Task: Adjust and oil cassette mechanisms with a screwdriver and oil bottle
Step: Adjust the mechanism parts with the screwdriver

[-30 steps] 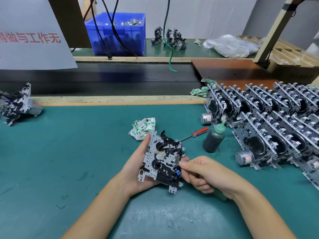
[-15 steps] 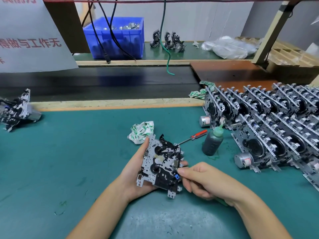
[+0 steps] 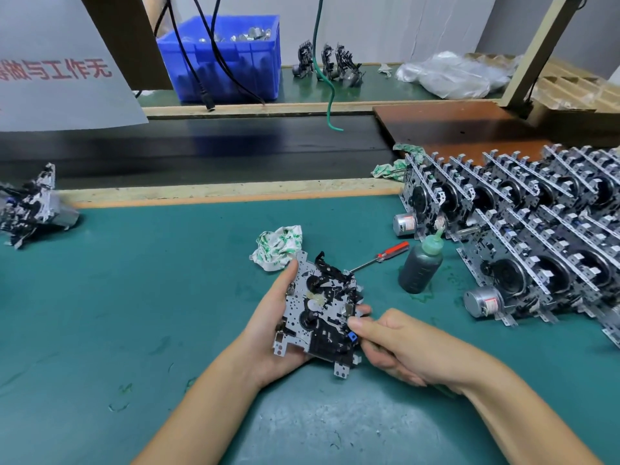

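Head view: the left hand [image 3: 268, 333] cradles a cassette mechanism [image 3: 320, 313] above the green mat [image 3: 151, 297], thumb along its left edge, fingers curled beneath; the right hand [image 3: 402, 347], fingers curled, thumb pressing its right edge; screwdriver [image 3: 380, 258] and oil bottle [image 3: 421, 266] lie just behind

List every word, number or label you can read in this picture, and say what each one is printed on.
"做与工作无": red characters on the white hanging sign; it is cut off at the left edge, where part of another character shows.
Red and white labels on the two round motors: too small to read.
Markings on the dark oil bottle: too faint to read.
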